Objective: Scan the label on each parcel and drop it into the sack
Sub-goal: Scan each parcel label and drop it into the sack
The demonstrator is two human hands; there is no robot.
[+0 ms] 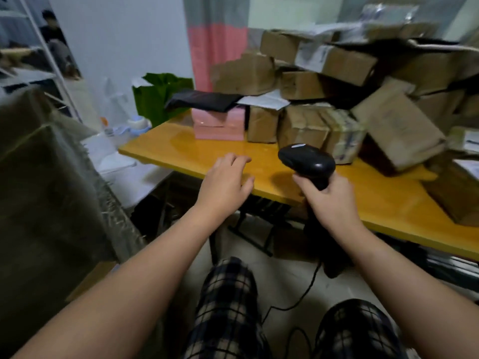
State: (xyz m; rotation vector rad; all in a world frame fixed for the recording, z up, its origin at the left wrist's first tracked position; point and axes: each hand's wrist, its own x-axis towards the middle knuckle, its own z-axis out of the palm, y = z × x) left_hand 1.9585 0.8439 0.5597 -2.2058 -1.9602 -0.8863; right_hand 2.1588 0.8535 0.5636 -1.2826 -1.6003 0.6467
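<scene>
Head view shows the brown cardboard parcels (337,81) heaped in a loose pile across the upper right of the frame, none of them in hand, with a pink box (220,125) and a flat black bag (204,99) at the pile's left end. Just below the pile, at centre right, the right hand (329,200) curls round the grip of a black handheld scanner (307,159), its head aimed toward the boxes. The left hand (225,182) hovers at the near edge of the yellow tabletop (197,149), fingers loosely extended and holding nothing; whether it touches the wood is unclear. This looks like the gap between parcels: the next move probably calls for the free hand to pull one box from the heap, turn its label up to the scanner, then carry it to the grey-green woven sack (46,177) filling the left of the frame. Motion blur smears the white labels beyond reading, the pile runs off the right edge, and the sack's mouth and contents cannot be made out. A black cable (308,288) trails down between the knees.
</scene>
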